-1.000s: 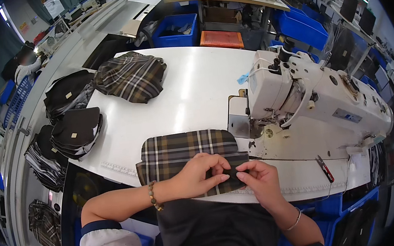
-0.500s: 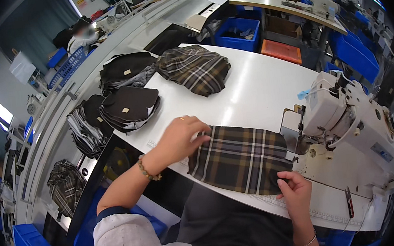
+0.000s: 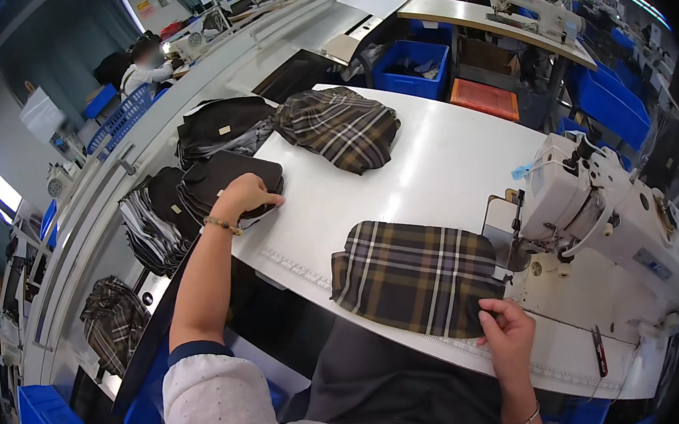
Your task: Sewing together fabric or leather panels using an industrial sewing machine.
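Observation:
A plaid fabric piece (image 3: 414,275) in dark, brown and white lies flat on the white sewing table, its right end beside the sewing machine's (image 3: 599,207) needle area. My right hand (image 3: 508,331) pinches its near right corner between thumb and fingers. Farther left, my left hand (image 3: 246,196) is at the near right edge of a stack of dark fabric pieces (image 3: 222,173). Its fingers curl over the edge of the top piece, and some fingertips are hidden. The top piece carries a small pale label, partly covered by the hand.
A crumpled plaid bundle (image 3: 338,128) lies at the table's far side, by another dark stack (image 3: 221,125). Red-handled snips (image 3: 599,350) rest near the right front edge. A blue bin (image 3: 415,68) and an orange crate (image 3: 484,101) stand beyond. Another person (image 3: 143,71) sits far left.
My left hand has let go of the plaid piece's left end and moved left and away to the dark stack. My right hand stays at the plaid corner.

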Available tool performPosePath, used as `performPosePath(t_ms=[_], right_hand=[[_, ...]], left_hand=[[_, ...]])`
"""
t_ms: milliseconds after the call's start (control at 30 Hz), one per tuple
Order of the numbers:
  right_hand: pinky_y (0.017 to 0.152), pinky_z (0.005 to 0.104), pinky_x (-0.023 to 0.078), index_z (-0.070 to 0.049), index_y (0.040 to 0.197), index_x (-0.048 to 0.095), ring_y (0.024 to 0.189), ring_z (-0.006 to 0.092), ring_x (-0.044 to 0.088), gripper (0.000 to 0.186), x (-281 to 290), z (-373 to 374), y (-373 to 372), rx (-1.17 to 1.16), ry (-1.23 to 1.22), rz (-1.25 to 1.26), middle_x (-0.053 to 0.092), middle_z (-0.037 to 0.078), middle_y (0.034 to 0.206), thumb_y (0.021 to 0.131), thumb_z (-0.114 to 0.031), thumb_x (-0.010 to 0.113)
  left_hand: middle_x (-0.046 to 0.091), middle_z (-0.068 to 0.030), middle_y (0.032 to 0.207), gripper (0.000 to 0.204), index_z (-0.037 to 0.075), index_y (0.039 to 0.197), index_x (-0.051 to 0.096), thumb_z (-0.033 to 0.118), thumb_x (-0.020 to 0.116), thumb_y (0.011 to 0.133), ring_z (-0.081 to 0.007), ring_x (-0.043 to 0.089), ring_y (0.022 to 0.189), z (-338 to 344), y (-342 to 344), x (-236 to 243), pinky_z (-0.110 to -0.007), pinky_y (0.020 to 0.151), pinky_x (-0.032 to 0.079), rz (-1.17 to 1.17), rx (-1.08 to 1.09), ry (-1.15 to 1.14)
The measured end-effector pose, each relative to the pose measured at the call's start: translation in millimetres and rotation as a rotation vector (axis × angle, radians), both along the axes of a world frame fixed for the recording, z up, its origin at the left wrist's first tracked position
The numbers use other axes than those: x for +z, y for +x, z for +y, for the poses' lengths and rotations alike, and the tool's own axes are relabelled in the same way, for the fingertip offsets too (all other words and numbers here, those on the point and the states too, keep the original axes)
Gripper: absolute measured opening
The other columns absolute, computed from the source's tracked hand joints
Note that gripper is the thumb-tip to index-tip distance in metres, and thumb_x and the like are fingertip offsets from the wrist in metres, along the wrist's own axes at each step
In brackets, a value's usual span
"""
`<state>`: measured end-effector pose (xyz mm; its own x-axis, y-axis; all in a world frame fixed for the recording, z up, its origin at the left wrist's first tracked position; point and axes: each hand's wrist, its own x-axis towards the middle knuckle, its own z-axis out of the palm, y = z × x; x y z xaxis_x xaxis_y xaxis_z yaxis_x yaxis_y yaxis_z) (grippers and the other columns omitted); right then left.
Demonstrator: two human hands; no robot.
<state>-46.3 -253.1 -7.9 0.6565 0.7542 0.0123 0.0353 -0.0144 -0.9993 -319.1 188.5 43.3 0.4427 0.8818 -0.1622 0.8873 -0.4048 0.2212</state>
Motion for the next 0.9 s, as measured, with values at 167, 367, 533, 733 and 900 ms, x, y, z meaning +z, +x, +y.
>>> performPosePath(t_ms=[167, 367, 533, 733, 900], right_hand=[[0.053, 0.0185, 0.054, 0.005, 0.105, 0.07, 0.064, 0.0018, 0.05, 0.017, 0, -4, 3, 0.029, 0.012, -0.01, 0.053, 0.001, 0.09, 0.089, 0.006, 0.065], [0.054, 0.0187, 0.044, 0.004, 0.104, 0.071, 0.063, 0.0035, 0.049, 0.018, -1, -1, 1, 0.089, 0.035, -0.039, 0.053, -0.001, 0.083, 0.088, 0.008, 0.064], [0.056, 0.0222, 0.035, 0.0, 0.105, 0.073, 0.064, 0.0062, 0.044, 0.027, 1, -4, 4, 0.117, 0.05, -0.235, 0.051, 0.0, 0.077, 0.085, 0.009, 0.059], [0.056, 0.0234, 0.034, -0.001, 0.106, 0.074, 0.063, 0.0071, 0.043, 0.028, 2, -7, 6, 0.145, 0.068, -0.183, 0.05, 0.0, 0.074, 0.085, 0.007, 0.058], [0.055, 0.0245, 0.035, 0.0, 0.106, 0.074, 0.062, 0.0075, 0.043, 0.019, 2, -12, 8, 0.193, 0.124, -0.137, 0.05, 0.0, 0.072, 0.09, -0.003, 0.064]], left_hand=[[0.062, -0.0132, 0.064, 0.04, -0.002, 0.081, 0.069, 0.035, 0.082, 0.076, -0.0228, 0.059, 0.062, -5, -15, 0, -0.036, 0.061, 0.047, -0.365, 0.043, 0.082], [0.058, -0.0144, 0.142, 0.013, -0.007, 0.075, 0.064, -0.001, 0.064, 0.086, -0.0113, 0.06, 0.107, -20, -67, 85, -0.024, 0.092, 0.045, -1.453, -0.175, 0.521], [0.067, -0.02, 0.127, 0.024, 0.001, 0.062, 0.057, 0.006, 0.055, 0.086, -0.0215, 0.063, 0.11, -103, -33, 166, -0.045, 0.111, 0.04, -1.168, -0.446, 1.202], [0.058, -0.0105, 0.062, 0.027, 0.001, 0.057, 0.043, 0.008, 0.061, 0.076, -0.0142, 0.045, 0.051, -219, 51, 181, -0.032, 0.062, 0.044, -1.011, -0.656, 0.422], [0.055, -0.0172, 0.057, 0.048, 0.0, 0.06, 0.055, 0.024, 0.055, 0.101, -0.0388, 0.054, 0.054, -260, 142, 109, -0.047, 0.054, 0.042, -0.508, -0.923, -0.181]])
